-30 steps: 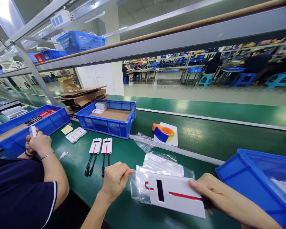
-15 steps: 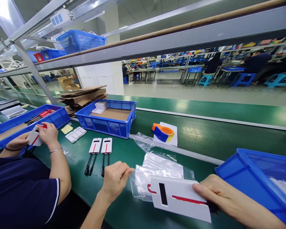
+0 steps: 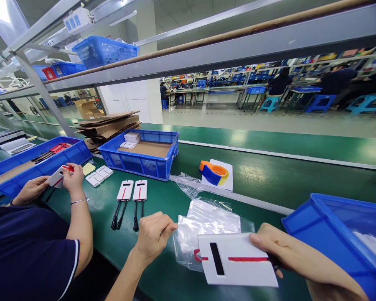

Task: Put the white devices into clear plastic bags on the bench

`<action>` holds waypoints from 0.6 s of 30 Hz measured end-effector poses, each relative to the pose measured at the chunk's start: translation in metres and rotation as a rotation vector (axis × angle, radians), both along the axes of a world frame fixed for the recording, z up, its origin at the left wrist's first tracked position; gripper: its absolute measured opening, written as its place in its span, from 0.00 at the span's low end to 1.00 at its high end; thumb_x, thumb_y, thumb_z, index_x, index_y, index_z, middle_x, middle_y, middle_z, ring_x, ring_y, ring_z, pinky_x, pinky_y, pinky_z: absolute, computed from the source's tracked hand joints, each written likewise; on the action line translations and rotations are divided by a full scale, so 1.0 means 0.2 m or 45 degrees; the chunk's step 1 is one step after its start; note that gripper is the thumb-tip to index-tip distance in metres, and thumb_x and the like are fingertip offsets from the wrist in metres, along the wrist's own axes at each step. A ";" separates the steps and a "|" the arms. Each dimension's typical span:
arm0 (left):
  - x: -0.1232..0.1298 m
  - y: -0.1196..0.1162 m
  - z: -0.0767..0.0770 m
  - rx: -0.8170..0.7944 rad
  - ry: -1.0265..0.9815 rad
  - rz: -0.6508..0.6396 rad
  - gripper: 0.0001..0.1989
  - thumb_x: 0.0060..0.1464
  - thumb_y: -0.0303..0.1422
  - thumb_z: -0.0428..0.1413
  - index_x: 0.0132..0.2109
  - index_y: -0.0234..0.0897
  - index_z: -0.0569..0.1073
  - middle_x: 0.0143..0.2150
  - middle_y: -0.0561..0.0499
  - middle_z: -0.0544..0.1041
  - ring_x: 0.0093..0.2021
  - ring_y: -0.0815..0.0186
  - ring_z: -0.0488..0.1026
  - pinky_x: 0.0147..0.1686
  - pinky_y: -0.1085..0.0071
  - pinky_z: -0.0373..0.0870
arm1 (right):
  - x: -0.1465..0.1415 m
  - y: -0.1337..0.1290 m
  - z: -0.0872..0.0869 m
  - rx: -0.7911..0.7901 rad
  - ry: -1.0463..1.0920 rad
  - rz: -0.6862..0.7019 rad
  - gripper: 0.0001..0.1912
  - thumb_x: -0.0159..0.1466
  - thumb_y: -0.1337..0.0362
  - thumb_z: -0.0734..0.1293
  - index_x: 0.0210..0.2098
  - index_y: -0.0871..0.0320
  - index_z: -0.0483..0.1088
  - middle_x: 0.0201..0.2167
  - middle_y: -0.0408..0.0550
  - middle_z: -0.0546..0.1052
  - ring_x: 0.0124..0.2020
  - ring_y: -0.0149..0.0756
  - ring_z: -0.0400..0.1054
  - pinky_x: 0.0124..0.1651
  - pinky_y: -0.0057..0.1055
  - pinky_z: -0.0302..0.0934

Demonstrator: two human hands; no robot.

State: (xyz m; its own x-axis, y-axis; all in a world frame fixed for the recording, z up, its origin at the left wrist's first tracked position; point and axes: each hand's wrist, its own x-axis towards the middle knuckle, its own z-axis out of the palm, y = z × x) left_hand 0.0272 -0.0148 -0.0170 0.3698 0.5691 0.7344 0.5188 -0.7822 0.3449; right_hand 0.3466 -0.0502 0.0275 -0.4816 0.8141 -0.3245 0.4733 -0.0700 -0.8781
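Head view: the left hand (image 3: pixel 155 234) pinches thumb to forefinger at the edge of shiny clear plastic bags (image 3: pixel 213 217); whether it grips film, I cannot tell. Between the hands, partly covering the bags, is a flat white rectangular case (image 3: pixel 241 271), clamped in the right hand (image 3: pixel 278 246), fingers mostly hidden beneath. The frame cuts off a blue plastic bin (image 3: pixel 321 232).

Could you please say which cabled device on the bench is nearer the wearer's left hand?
The right device, its cables beside the left hand; the other lies farther left.
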 end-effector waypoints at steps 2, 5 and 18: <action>0.00 0.00 0.00 -0.004 -0.013 -0.061 0.25 0.74 0.41 0.44 0.27 0.37 0.68 0.20 0.54 0.70 0.21 0.70 0.61 0.24 0.72 0.54 | 0.02 0.01 -0.03 -0.013 0.009 -0.005 0.40 0.62 0.27 0.56 0.14 0.55 0.63 0.12 0.42 0.61 0.17 0.32 0.56 0.24 0.31 0.47; -0.01 0.01 -0.01 -0.105 -0.032 -0.149 0.26 0.73 0.43 0.44 0.27 0.36 0.70 0.21 0.53 0.72 0.22 0.70 0.64 0.24 0.73 0.56 | 0.03 0.03 -0.04 -0.011 -0.015 -0.042 0.40 0.62 0.27 0.56 0.14 0.55 0.63 0.13 0.42 0.61 0.17 0.32 0.55 0.25 0.32 0.47; -0.02 -0.02 0.03 -0.880 -0.268 -0.327 0.28 0.67 0.49 0.52 0.24 0.35 0.71 0.21 0.53 0.68 0.21 0.71 0.63 0.24 0.75 0.58 | 0.09 0.05 -0.10 0.000 0.034 -0.295 0.43 0.59 0.24 0.54 0.14 0.56 0.65 0.12 0.42 0.62 0.16 0.30 0.50 0.23 0.31 0.41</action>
State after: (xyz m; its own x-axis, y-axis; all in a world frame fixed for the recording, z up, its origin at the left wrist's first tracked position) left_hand 0.0240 -0.0189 -0.0118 0.4444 0.8397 0.3122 0.2192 -0.4398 0.8709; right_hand 0.3641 -0.0404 0.0078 -0.2905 0.9040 -0.3138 0.4210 -0.1737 -0.8903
